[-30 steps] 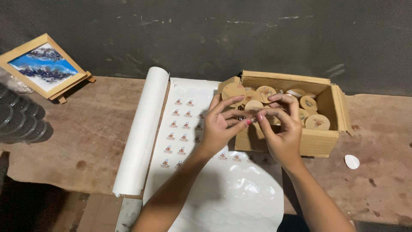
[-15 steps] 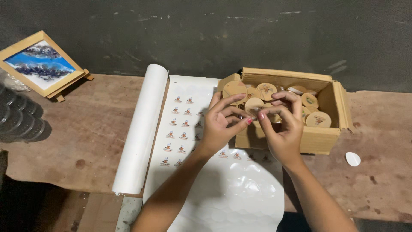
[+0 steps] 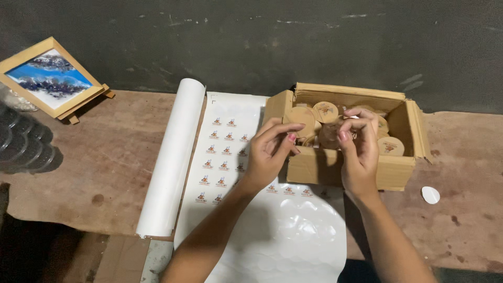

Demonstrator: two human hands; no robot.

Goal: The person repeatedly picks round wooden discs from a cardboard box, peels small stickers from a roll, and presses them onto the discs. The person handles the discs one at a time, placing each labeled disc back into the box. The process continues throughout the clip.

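While both hands hovered over the cardboard box [image 3: 346,170], the right hand [image 3: 359,152] had its grip clamped on a round wooden disc [image 3: 330,135], thumb and fingertips pinching its rim just above the box's front wall. Left hand [image 3: 270,152]: grip apart, fingers curled toward the disc, not touching. Best kept steady, face turned up. Box sat toward the counter's [image 3: 105,157] back edge, on the sticker sheet [image 3: 225,152]. Compared with half a second earlier, the left fingers had drawn slightly off the disc.
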